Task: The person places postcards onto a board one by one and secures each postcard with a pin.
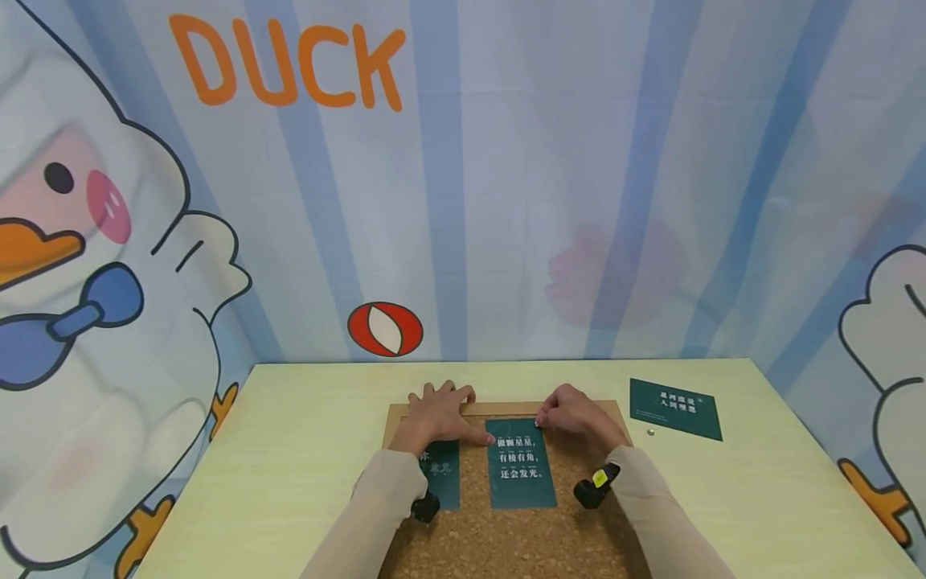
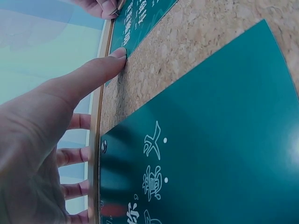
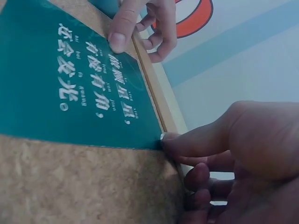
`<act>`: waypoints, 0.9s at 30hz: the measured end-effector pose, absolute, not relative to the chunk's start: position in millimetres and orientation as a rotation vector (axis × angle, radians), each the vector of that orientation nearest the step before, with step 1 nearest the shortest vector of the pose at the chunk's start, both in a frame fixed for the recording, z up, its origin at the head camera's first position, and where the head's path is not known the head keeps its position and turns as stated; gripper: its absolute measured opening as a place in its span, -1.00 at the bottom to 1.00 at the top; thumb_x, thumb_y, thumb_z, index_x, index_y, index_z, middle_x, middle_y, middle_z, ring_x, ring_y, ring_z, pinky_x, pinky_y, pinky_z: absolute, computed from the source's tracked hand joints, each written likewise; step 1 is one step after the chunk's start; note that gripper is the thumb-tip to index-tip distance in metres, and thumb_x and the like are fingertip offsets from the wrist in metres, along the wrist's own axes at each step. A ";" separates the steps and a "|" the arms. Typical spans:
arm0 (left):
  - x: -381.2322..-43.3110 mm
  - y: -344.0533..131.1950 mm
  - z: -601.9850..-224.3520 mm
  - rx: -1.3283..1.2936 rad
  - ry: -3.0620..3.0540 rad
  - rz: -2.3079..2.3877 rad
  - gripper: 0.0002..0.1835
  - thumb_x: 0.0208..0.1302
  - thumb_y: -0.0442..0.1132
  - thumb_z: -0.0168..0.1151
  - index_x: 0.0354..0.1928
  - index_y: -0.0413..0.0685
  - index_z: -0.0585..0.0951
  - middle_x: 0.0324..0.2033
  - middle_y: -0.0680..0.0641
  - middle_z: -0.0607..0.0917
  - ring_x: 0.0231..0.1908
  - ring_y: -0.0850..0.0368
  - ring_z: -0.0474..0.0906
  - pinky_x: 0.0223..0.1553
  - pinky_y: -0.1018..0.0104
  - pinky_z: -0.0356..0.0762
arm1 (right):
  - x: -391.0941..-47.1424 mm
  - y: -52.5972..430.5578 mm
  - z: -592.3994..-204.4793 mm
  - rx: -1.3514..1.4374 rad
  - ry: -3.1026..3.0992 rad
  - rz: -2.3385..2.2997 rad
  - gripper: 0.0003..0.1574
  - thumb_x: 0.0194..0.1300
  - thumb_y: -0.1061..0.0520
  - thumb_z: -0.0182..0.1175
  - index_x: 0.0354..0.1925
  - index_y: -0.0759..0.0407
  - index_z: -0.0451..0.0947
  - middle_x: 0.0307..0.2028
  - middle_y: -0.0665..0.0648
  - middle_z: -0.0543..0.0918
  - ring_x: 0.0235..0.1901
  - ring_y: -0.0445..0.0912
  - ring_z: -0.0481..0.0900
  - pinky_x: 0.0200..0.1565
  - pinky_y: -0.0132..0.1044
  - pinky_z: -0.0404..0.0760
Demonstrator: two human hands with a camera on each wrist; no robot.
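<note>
Corkboard [image 1: 517, 543], card [image 1: 676, 409], tack [image 1: 650, 433] on table [image 1: 289, 474]

A cream, rectangular tabletop [image 1: 253, 482] stands before a pale-blue striped fabric backdrop [image 1: 521, 201]. On it, at the near middle, lies a brown cork board [image 1: 521, 539] with a light wooden frame [image 1: 499, 408]. Two dark-green rectangular cards lie side by side on the cork: a left card [image 1: 443, 482], with a round silvery metal pin [image 2: 103, 146] at its far right corner, and a middle card [image 1: 522, 490]. The left hand [image 1: 440, 416] lies across the frame's far edge, thumb on the middle card's far left corner; the right hand [image 1: 575, 412] is at its far right corner. Right of the board, on the tabletop, lies a third dark-green rectangular card [image 1: 673, 408], a small silvery metal piece [image 1: 650, 433] just before it.
</note>
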State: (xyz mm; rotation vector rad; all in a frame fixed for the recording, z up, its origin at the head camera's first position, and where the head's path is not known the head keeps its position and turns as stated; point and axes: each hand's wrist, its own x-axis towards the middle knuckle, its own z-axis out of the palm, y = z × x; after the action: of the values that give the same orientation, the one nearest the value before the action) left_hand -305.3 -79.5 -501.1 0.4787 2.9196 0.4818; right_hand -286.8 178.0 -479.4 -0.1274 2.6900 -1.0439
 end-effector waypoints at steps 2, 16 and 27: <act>-308.5 -79.5 -506.0 0.484 2.923 0.480 -0.13 -0.13 0.50 0.51 0.19 0.22 0.59 0.11 -0.13 0.55 0.05 -0.22 0.36 0.16 -0.48 0.22 | -289.5 177.6 -476.8 -0.109 2.685 -1.005 -0.87 0.39 0.24 0.32 -0.24 0.29 0.76 -0.38 0.11 0.61 -0.29 0.00 0.52 -0.23 -0.18 0.44; -304.2 -77.7 -499.6 0.467 2.910 0.469 -0.15 -0.11 0.49 0.49 0.18 0.19 0.59 0.09 -0.12 0.55 0.06 -0.18 0.35 0.17 -0.42 0.24 | -301.0 164.6 -459.3 -0.149 2.720 -0.647 -0.85 0.34 0.20 0.38 -0.35 0.28 0.68 -0.52 0.07 0.50 -0.46 -0.05 0.45 -0.39 -0.23 0.42; -303.5 -77.8 -498.6 0.464 2.906 0.479 -0.15 -0.10 0.49 0.49 0.18 0.19 0.59 0.05 -0.10 0.56 0.03 -0.17 0.35 0.15 -0.41 0.25 | -302.6 152.6 -453.3 -0.080 2.744 -0.530 -0.77 0.34 0.23 0.40 -0.11 0.35 0.64 -0.32 0.15 0.64 -0.33 -0.01 0.54 -0.23 -0.13 0.64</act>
State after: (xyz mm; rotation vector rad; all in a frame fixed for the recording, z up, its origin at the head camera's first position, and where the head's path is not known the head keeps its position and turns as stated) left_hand -303.5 -77.8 -498.6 0.4644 2.9064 0.4786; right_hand -302.6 152.6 -453.3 -0.0800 2.7435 -0.5296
